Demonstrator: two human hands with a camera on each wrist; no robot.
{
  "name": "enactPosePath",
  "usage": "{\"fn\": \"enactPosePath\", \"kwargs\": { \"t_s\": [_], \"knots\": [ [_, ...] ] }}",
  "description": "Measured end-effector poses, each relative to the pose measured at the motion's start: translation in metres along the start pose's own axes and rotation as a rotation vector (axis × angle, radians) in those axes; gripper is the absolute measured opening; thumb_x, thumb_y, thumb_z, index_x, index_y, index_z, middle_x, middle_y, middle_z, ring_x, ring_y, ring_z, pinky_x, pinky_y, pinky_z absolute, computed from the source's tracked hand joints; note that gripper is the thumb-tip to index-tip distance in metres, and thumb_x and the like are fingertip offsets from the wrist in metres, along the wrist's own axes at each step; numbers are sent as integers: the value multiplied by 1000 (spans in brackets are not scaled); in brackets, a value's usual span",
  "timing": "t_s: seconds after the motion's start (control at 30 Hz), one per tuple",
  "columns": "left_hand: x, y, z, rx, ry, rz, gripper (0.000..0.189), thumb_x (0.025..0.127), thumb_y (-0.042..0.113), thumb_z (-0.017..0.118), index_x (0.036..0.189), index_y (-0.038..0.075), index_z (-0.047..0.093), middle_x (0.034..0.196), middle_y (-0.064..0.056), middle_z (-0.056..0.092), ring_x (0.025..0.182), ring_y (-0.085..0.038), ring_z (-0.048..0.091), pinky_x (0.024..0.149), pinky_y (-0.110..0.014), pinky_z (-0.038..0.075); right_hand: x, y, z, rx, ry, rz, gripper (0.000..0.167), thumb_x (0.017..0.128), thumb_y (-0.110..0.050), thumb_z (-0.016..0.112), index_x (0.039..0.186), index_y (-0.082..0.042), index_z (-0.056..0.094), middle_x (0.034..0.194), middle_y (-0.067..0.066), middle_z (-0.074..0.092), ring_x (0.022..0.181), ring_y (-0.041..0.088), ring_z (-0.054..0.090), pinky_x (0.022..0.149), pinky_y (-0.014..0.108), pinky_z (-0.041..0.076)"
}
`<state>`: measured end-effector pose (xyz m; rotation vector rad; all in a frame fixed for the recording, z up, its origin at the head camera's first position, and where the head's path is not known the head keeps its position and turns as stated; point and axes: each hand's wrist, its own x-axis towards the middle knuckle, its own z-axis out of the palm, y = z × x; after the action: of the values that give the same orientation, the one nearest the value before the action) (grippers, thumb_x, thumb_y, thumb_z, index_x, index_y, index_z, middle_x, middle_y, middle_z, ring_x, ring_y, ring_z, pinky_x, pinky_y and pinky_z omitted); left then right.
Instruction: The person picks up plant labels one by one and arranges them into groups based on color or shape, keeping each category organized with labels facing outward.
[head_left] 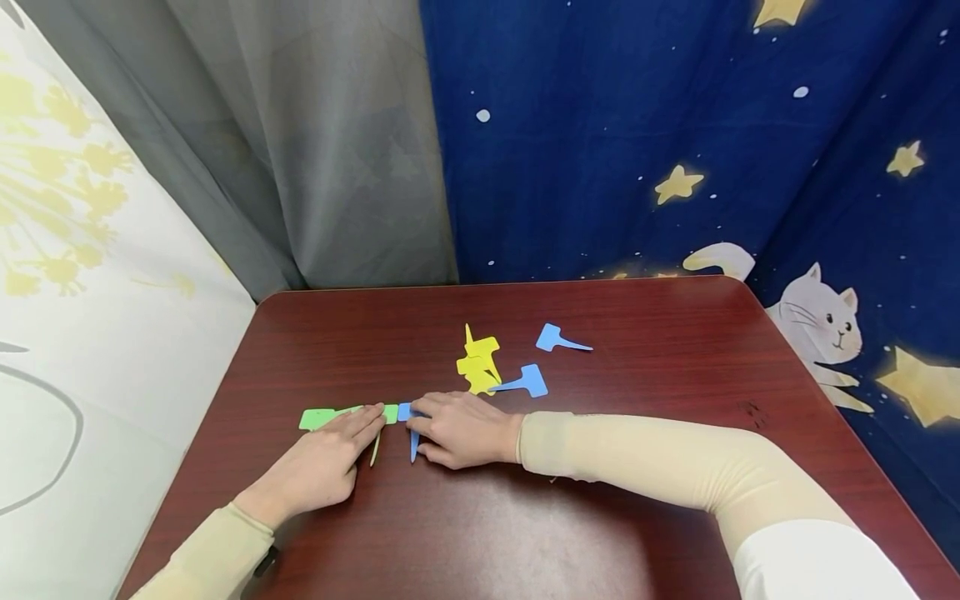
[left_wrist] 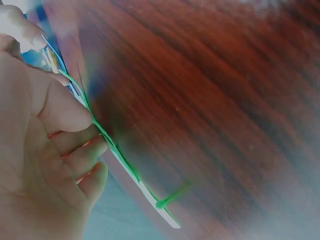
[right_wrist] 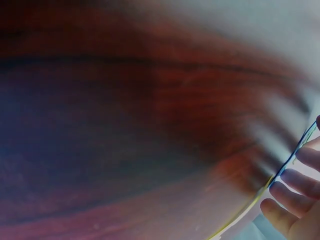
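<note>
"What's in the middle of the work?"

"A row of green tags point(head_left: 318, 418), lying flat on the counter point(head_left: 652, 358), left of its middle. At the row's right end sits a blue tag point(head_left: 405, 412), its pointed stem aimed towards the person. It is so close to the last green one that I can't tell whether they touch."

"And the hands?"

"The left hand point(head_left: 318, 467) rests across the green row. Its fingers are straight and side by side, the tips covering part of the tags. A thin green stem pokes out below them."

"The right hand?"

"The right hand point(head_left: 467, 429) reaches in from the other side, over the blue tag, its fingers a little apart and laid out, tips on the tag and hiding some of it."

"Any more tags around?"

"Just beyond the right hand is an overlapping pile of yellow tags point(head_left: 474, 367). A second blue tag point(head_left: 533, 381) lies beside it, stem tip reaching the pile's edge. A third blue tag point(head_left: 549, 337) lies farther back, on its own."

"Behind all that?"

"A grey curtain point(head_left: 360, 142) and, to its right, a dark blue curtain point(head_left: 600, 108) with stars and a white cat point(head_left: 817, 321)."
</note>
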<state>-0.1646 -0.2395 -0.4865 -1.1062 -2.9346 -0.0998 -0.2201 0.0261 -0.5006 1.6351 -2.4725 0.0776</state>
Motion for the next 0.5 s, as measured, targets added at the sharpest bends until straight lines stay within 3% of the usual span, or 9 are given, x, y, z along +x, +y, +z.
{"fn": "enactPosePath", "kwargs": {
  "t_s": [0.23,0.5],
  "knots": [
    [0,0,0,0,5,-3,59,84,3,54,143,-2,54,154,-15,44,140,-30,45,109,-46,43,-1,0,0,-16,5,-11,37,98,-37,56,127,-15,65,128,3,61,113,15,57,97,28,49],
    [-1,1,2,-3,21,-10,62,84,3,54,145,-2,51,156,-14,42,139,-32,45,108,-47,44,-2,2,-9,-4,9,-5,44,99,-40,57,137,-18,59,131,1,58,119,14,54,106,38,44]
  ]
}}
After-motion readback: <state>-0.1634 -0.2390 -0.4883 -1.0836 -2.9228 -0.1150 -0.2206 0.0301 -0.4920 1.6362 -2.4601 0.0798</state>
